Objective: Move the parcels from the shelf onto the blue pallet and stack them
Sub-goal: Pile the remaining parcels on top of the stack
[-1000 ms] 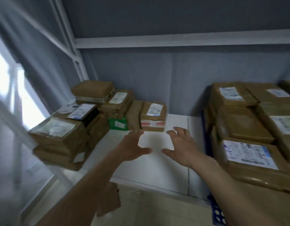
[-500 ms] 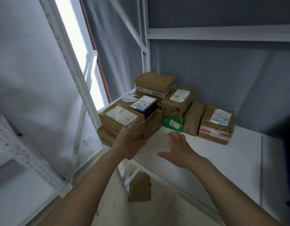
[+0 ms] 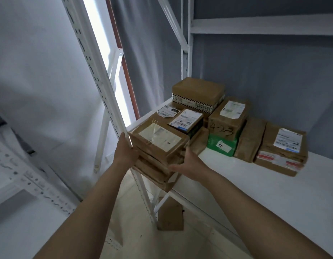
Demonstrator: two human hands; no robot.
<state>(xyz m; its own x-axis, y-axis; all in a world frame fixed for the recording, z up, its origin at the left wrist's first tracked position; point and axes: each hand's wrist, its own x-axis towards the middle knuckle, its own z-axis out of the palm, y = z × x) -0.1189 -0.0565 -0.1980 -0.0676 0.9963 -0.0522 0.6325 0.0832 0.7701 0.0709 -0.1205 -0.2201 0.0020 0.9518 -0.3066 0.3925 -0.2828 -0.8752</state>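
Looking down through the head camera, I have both hands clamped on a stack of parcels [image 3: 158, 156] at the front left corner of the white shelf [image 3: 264, 193]. My left hand [image 3: 125, 153] presses flat against the stack's left side, right beside the slotted white upright [image 3: 98, 85], with the fingers hidden behind the cardboard. My right hand [image 3: 191, 162] cups the stack's right side, thumb stretched toward me along the lower parcels and fingertips tucked out of sight against the top ones. The stack sits between the two palms and overhangs the shelf's front edge. Its parcels are flat brown cardboard wrapped in glossy, crinkled tape; the top one carries a pale label under clear film.

Just behind it lies a dark box with a barcode label [image 3: 187, 120], and further toward the back left corner a rounded brown parcel with striped tape [image 3: 197, 94]. To their right a taped carton marked "4-23" [image 3: 226, 118] rests on a green box [image 3: 221, 144], then a slim brown parcel stands on edge [image 3: 250, 140], touching a low parcel with red-and-white tape [image 3: 281, 148]. Below the shelf a flat piece of cardboard [image 3: 170, 214] rests on the pale floor.
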